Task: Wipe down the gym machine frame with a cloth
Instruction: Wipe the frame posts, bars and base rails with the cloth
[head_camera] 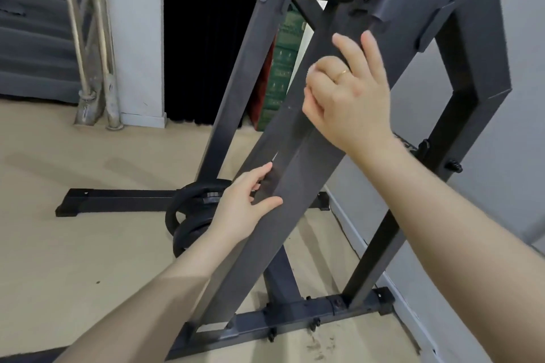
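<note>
The gym machine frame is dark grey steel, and its slanted front beam (295, 150) runs from the floor bar up to a black pad. My left hand (244, 203) grips the beam's left edge low down, thumb on the front face and fingers round the side. Higher up, my right hand (348, 94) rests on the beam's face, back of the hand toward me and a ring on one finger. Two of its fingers lie straight up the beam and the others are curled under. No cloth is visible in either hand; anything under the right palm is hidden.
Black weight plates (188, 215) lean behind the beam on the beige floor. The frame's floor bars (118, 200) and bolted cross bar (295, 321) lie low. A grey wall (525, 38) is close on the right. Metal poles (97, 68) stand at the back left.
</note>
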Available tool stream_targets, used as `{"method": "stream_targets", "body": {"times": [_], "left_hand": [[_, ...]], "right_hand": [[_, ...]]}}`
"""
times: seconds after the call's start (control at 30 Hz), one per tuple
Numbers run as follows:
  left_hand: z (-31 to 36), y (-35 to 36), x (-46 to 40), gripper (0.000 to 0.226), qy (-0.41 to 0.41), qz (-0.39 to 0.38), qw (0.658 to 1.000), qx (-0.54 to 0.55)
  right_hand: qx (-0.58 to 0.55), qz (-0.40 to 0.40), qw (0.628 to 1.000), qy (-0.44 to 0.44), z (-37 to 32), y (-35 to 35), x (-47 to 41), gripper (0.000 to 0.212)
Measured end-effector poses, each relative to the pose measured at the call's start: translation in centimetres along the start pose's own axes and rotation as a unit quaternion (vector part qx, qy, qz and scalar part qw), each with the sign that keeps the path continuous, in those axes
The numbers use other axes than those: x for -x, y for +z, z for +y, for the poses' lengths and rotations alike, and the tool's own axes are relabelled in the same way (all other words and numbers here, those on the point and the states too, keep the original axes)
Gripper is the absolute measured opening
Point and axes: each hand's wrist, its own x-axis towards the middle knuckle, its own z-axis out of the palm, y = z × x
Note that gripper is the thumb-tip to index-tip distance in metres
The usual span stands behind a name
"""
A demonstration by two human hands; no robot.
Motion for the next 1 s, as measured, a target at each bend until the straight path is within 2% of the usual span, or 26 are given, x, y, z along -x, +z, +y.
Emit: {"method": "stream_targets", "body": {"times": [0.07,0.13,0.23,0.3,0.37,0.47,0.53,0.6,0.7,0.8,0.9,1.0], "left_hand": [[0.1,0.0,0.2,0.062,-0.005,-0.005,1.0,0.0],[0.5,-0.1,0.2,0.062,-0.002,-0.008,1.0,-0.003],[0.4,-0.1,0.2,0.062,0.0,-0.007,1.0,-0.004],[0.4,-0.1,0.3,0.061,-0.003,-0.01,1.0,0.002],[0.5,-0.1,0.4,0.06,-0.012,-0.014,1.0,0.011],[1.1,-0.1,0.5,0.059,-0.034,-0.015,0.999,0.018],[1.2,-0.1,0.5,0.057,-0.041,-0.013,0.999,0.022],[1.1,0.3,0.8,0.057,-0.044,-0.007,0.999,0.032],[1.1,0.7,1.1,0.057,-0.049,-0.005,0.998,0.038],[1.0,0.6,1.1,0.059,-0.054,-0.006,0.998,0.04],[1.0,0.5,1.2,0.06,-0.044,-0.027,0.998,0.026],[0.4,0.6,1.2,0.062,-0.016,-0.03,0.999,0.02]], "right_hand": [[-0.077,0.021,0.996,0.038,-2.0,0.5,2.6,0.023],[-0.14,0.003,0.989,0.042,-4.1,0.6,5.7,0.02],[-0.138,-0.029,0.989,0.046,-4.5,0.4,7.4,0.027],[-0.102,-0.003,0.993,0.065,-3.0,0.5,6.6,0.03],[-0.115,0.025,0.987,0.109,-1.3,0.9,5.2,0.037],[-0.225,0.016,0.951,0.212,-2.2,0.7,5.9,0.05],[-0.284,-0.038,0.922,0.261,-5.0,0.5,9.0,0.05],[-0.294,-0.086,0.921,0.239,-6.9,0.2,12.2,0.047],[-0.271,-0.081,0.942,0.178,-4.8,1.0,12.0,0.049],[-0.289,-0.055,0.936,0.194,-4.4,1.0,10.4,0.05],[-0.288,-0.075,0.932,0.205,-6.9,0.8,12.5,0.041],[-0.239,-0.079,0.962,0.103,-6.3,1.3,13.6,0.047]]}}
